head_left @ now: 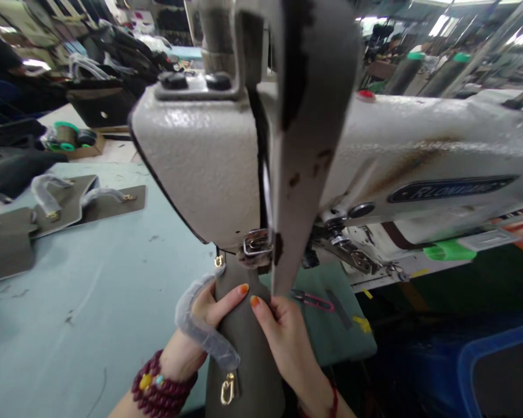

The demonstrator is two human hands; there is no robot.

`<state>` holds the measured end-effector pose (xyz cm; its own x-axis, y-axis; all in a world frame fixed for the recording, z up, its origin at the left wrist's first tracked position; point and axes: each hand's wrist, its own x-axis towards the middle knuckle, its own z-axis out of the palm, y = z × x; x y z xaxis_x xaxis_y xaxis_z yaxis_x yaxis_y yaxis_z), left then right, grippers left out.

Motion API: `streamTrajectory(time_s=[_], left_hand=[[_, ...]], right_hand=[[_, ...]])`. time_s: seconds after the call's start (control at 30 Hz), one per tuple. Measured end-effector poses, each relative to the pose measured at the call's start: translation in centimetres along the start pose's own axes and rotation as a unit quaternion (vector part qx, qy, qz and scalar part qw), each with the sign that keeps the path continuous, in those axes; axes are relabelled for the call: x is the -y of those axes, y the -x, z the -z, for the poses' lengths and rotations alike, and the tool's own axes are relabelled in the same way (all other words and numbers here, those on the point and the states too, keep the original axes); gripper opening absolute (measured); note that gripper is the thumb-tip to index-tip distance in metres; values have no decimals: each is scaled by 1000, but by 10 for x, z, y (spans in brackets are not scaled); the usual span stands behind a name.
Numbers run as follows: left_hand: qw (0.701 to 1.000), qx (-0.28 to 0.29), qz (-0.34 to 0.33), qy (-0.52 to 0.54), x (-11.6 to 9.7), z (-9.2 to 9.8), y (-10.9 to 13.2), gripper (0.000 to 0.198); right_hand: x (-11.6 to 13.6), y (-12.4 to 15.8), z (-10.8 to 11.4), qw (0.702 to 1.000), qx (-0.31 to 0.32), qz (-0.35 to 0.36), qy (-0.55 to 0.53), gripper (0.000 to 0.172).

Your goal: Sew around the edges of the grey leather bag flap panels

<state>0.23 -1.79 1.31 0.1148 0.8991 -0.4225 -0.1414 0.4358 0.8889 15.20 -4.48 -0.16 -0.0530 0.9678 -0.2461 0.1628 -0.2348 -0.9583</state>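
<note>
The left hand (196, 325) and the right hand (287, 348) are holding a grey leather bag panel (244, 354), which is rising from the near edge of the counter (91, 302) up to the head of a sewing machine (196, 162). The left fingers (226, 305) are lying slightly spread across the panel, with a film-wrapped strap handle (203, 328) crossing the hand, while the right fingers (272, 310) are pinching the panel's right edge. A gold clip (227, 389) is hanging on the panel below the hands, and a beaded bracelet (159, 383) is circling the left wrist. The panel's top end is reaching a metal buckle (257, 242) beneath the machine's head. Pink-handled snips (312, 301) are lying just beyond the right hand on a green mat (344, 331). Farther off along the counter's left side, grey leather panels with wrapped handles (65, 203) are lying flat, and thread spools (65, 134) are sitting near the far edge.
</note>
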Motion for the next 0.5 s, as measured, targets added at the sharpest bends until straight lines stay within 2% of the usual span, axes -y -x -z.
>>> streamTrajectory(time_s=[0.1, 0.3, 0.5], left_hand=[[999, -13, -14, -31, -1, 4, -10, 29], [997, 12, -44, -65, -6, 9, -29, 30], [990, 17, -110, -86, -35, 3, -35, 30]], right_hand=[[2, -7, 0, 1000, -8, 15, -3, 37], [6, -22, -3, 999, -20, 26, -23, 37], [13, -37, -5, 998, -43, 33, 22, 42]])
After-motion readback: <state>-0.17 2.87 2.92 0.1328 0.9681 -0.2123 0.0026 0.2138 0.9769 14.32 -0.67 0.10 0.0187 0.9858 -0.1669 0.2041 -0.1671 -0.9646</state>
